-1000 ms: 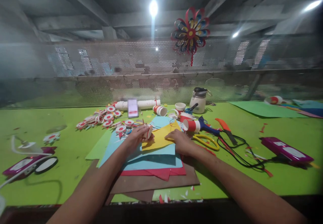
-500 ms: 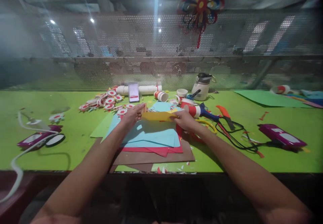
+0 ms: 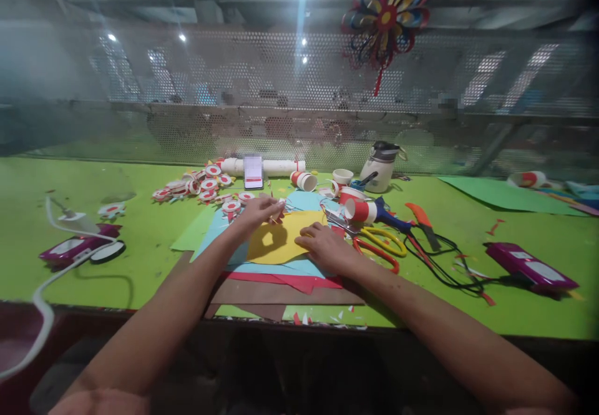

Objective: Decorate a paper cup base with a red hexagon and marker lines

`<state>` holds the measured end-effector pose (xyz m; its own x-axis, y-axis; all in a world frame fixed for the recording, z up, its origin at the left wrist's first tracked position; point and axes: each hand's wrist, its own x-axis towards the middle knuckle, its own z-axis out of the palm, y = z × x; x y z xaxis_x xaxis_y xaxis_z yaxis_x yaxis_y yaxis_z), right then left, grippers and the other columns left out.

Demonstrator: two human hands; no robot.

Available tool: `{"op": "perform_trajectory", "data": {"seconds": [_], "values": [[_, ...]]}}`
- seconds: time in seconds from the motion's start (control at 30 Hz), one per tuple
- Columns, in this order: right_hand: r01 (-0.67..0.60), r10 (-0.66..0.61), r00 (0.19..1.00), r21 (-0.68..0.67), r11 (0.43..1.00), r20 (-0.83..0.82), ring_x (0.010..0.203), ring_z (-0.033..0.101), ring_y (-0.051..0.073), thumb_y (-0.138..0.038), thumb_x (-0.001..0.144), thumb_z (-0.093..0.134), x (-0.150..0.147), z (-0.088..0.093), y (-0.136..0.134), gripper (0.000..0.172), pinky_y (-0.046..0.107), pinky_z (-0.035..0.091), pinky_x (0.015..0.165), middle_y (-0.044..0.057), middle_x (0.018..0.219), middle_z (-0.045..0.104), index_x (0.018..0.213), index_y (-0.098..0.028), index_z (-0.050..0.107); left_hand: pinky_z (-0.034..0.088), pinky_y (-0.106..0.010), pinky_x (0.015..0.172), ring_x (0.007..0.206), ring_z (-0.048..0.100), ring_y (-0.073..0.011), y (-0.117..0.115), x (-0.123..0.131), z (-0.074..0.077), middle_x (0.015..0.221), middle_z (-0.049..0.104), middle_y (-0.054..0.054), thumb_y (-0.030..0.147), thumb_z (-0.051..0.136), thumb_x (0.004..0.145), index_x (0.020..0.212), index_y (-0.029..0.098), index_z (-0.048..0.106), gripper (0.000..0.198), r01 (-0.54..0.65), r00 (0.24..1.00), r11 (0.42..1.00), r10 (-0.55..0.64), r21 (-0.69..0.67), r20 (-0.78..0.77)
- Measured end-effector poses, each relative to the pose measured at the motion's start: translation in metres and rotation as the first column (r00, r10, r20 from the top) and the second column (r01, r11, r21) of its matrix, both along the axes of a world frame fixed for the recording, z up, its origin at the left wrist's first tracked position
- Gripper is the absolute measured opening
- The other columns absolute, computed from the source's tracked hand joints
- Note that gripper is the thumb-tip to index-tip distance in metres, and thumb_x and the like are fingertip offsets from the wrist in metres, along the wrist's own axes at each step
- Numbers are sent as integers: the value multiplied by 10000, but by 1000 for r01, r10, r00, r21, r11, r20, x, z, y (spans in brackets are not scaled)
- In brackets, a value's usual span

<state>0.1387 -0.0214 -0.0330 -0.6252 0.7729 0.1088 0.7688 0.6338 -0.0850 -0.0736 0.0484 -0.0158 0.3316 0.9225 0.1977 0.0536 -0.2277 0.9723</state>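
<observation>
A sheet of yellow paper [image 3: 266, 249] lies over a stack of light blue paper [image 3: 213, 259]. My right hand [image 3: 325, 246] rests on its right part, fingers stretched out and pressing it down. Above the sheet's upper left edge is my left hand [image 3: 257, 215], its fingers pinched at a small red and white piece [image 3: 279, 215] whose kind is too small to tell; a shadow falls on the yellow paper below. Scissors with yellow and red-orange handles [image 3: 380, 249] lie to the right of my right hand.
Red-and-white paper discs [image 3: 209, 184] are heaped at the back left, beside a phone [image 3: 253, 173] leaning on a white roll [image 3: 283, 166]. Paper cups [image 3: 303, 181], a kettle-like jug [image 3: 379, 168], a blue-handled glue gun [image 3: 390, 218], an orange cutter [image 3: 421, 220] and purple devices [image 3: 528, 266] lie around.
The yellow paper, held up between both hands before, now lies flat on the blue stack. My left hand has let it go; my right hand has come down onto it. The view has shifted slightly.
</observation>
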Motion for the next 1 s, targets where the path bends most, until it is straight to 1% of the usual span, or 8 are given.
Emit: {"op": "perform_trajectory", "data": {"seconds": [0.17, 0.3, 0.43, 0.57, 0.67, 0.73, 0.9, 1.0], "values": [[141, -141, 990, 59, 988, -10, 1101, 473, 288, -198, 897, 543, -1, -9, 9, 227, 440, 404, 905, 138, 1165, 620, 1097, -177, 649, 475, -301, 635, 734, 671, -227, 0, 4, -11, 784, 703, -108, 533, 696, 726, 849, 130, 681, 422, 124, 992, 987, -123, -98, 24], [303, -300, 952, 51, 952, -57, 1041, 576, 229, -286, 920, 559, 16, -9, 29, 240, 434, 474, 884, 89, 1161, 611, 1121, -165, 611, 476, -287, 620, 708, 660, -207, 3, 8, -21, 756, 689, -91, 538, 698, 720, 837, 131, 666, 425, 122, 991, 982, -111, -147, 78], [390, -386, 918, 29, 920, -92, 945, 629, 194, -329, 936, 543, 31, -6, 40, 254, 399, 525, 821, 72, 1127, 625, 1118, -162, 601, 483, -279, 645, 728, 646, -187, 2, 9, -18, 794, 681, -60, 540, 698, 711, 879, 145, 670, 431, 72, 987, 993, -57, -98, 148], [286, -283, 955, 21, 958, -91, 1038, 588, 223, -349, 928, 538, 27, 2, 27, 310, 389, 467, 903, 99, 1136, 650, 1163, -165, 619, 479, -282, 658, 703, 638, -178, 3, 5, -13, 758, 678, -50, 546, 675, 733, 847, 144, 663, 418, -10, 987, 999, 17, -43, 159], [109, -110, 993, -19, 994, -51, 1085, 541, 259, -472, 836, 622, 16, 9, 10, 500, 355, 438, 915, 94, 1180, 653, 1253, -198, 598, 468, -287, 648, 682, 641, -183, 5, 2, -12, 746, 684, -58, 531, 693, 726, 824, 139, 664, 405, -39, 991, 999, 41, -21, 124], [40, -41, 999, -37, 999, -26, 1091, 524, 276, -477, 806, 644, 9, 12, 0, 591, 363, 432, 906, 104, 1207, 641, 1318, -197, 548, 464, -288, 641, 676, 642, -183, 6, 1, -12, 762, 688, -65, 536, 689, 728, 822, 139, 664, 409, -38, 994, 999, 40, -20, 103], [68, -68, 998, -6, 998, 10, 1088, 520, 282, -220, 830, 570, 1, 8, 0, 531, 365, 416, 896, 145, 1168, 648, 1351, -145, 507, 485, -313, 658, 704, 644, -204, 3, 5, -15, 744, 678, -81, 554, 695, 704, 806, 127, 668, 440, 22, 999, 998, -20, -54, 36], [146, -147, 989, 40, 988, 4, 1055, 558, 276, -176, 856, 514, 2, 5, 11, 454, 350, 425, 857, 151, 1130, 657, 1308, -144, 546, 482, -315, 660, 726, 646, -217, 2, 5, -15, 746, 676, -86, 556, 703, 692, 792, 123, 672, 446, 37, 999, 998, -38, -45, -10]]}}
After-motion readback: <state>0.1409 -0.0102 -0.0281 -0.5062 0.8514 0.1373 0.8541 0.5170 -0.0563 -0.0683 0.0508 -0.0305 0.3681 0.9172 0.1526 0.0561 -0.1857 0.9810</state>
